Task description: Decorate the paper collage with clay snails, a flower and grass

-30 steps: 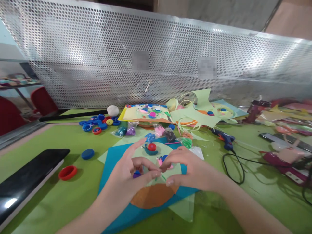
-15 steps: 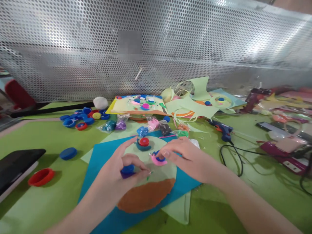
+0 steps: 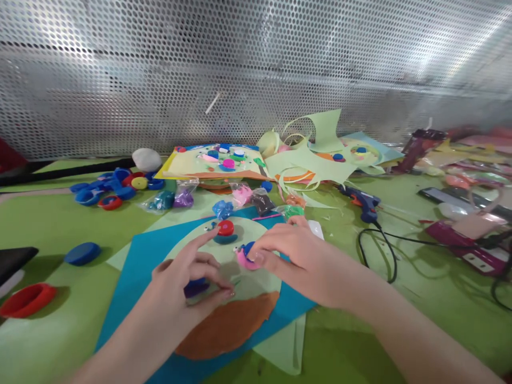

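Observation:
Two fingers of my left hand (image 3: 180, 293) are pinched at the tips on a thin green piece (image 3: 237, 282), low over the pale green paper circle (image 3: 264, 280). My right hand (image 3: 296, 261) has its fingertips closed on a small pink clay snail (image 3: 245, 260) with a blue cap for its shell, partly hidden by the fingers. A teal snail with a red cap (image 3: 226, 228) sits higher on the circle. Under my left hand a purple one with a blue cap (image 3: 197, 287) is partly covered. Brown clay (image 3: 232, 328) fills the circle's lower part, on blue paper (image 3: 132, 277).
Bagged clay lumps (image 3: 184, 197) lie behind the blue paper. Several bottle caps (image 3: 88, 196), a blue cap (image 3: 82, 253) and a red ring (image 3: 28, 300) are at left. A finished picture (image 3: 192, 170) and paper scraps (image 3: 312, 160) stand behind. A corded glue gun (image 3: 364, 205) lies right.
The whole view has shifted, so the table things appear further left. My left fingertips have drawn slightly down and away from the pink snail. My right hand stays on it.

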